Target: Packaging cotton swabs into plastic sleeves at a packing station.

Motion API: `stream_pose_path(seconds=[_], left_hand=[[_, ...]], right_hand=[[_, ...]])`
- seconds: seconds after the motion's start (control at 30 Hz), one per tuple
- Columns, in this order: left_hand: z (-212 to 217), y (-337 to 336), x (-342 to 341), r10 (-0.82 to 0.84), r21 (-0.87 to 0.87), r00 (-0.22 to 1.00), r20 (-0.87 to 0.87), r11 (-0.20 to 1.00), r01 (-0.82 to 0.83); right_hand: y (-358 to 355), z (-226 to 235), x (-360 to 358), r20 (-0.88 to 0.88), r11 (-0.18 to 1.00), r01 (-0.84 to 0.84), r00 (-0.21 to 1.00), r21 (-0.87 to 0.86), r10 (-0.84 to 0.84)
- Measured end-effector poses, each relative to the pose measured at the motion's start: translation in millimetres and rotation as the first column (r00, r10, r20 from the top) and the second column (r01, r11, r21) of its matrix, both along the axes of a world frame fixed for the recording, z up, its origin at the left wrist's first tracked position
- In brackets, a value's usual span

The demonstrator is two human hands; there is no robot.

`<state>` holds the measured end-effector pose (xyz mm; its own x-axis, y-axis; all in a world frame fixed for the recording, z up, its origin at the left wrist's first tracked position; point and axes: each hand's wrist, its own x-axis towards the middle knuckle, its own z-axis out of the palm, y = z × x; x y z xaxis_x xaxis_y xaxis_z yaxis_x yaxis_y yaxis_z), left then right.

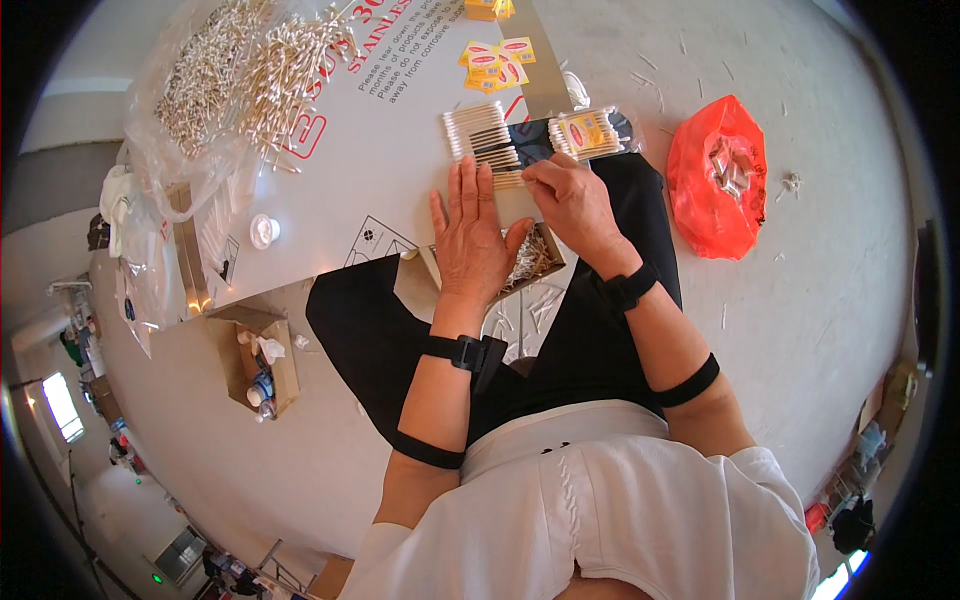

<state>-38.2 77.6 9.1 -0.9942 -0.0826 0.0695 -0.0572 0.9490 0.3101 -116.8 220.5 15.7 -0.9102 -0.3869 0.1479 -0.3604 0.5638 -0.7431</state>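
Observation:
My left hand (pixel 468 235) lies flat with its fingers stretched out, fingertips at the near end of a row of cotton swabs (pixel 475 125) on the table. My right hand (pixel 582 208) is closed, thumb and fingers pinched together at the right ends of the nearest swabs; what it grips is hidden. Just beyond the right hand, on my dark-clothed thigh, rests a clear packet of swabs (pixel 585 133) with a yellow label. Under my hands, an open cardboard box (pixel 545 272) of loose swabs sits at the table edge.
A large clear bag of swabs (pixel 205 75) lies open at the table's far left. Yellow cards (pixel 495 65) are spread at the back. A small white round container (pixel 264 231) stands left. On the floor are a red plastic bag (pixel 690 180), a cardboard box (pixel 235 370) with bottles and scattered swabs.

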Motion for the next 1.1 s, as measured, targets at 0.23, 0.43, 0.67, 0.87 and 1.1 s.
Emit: stream_pose_path(seconds=[0.23, 0.43, 0.67, 0.87, 1.1], left_hand=[[-0.3, -0.2, -0.1, -0.005, -0.004, 1.000, 0.001, 1.000, 0.005], [-1.3, -0.3, -0.4, -0.004, -0.003, 1.000, 0.002, 1.000, 0.004], [-0.9, -0.3, -0.1, -0.006, -0.008, 1.000, -0.002, 1.000, 0.006], [0.9, -0.2, -0.3, -0.003, -0.004, 1.000, 0.004, 1.000, 0.003], [1.7, 0.3, 0.1, 0.006, 0.004, 1.000, 0.009, 1.000, -0.006]], right_hand=[[0.3, 1.1, 0.8, 0.025, 1.000, 0.008, 1.000, -0.006, -0.008], [0.7, 1.5, 0.3, 0.028, 1.000, -0.009, 1.000, 0.008, 0.009], [-2.0, -1.1, -0.5, 0.005, 1.000, 0.008, 1.000, 0.004, -0.008], [-2.6, 1.8, -3.0, 0.032, 0.999, -0.007, 0.999, 0.036, 0.006], [-5.4, 3.2, -6.5, 0.030, 0.999, 0.014, 0.999, 0.033, -0.015]])
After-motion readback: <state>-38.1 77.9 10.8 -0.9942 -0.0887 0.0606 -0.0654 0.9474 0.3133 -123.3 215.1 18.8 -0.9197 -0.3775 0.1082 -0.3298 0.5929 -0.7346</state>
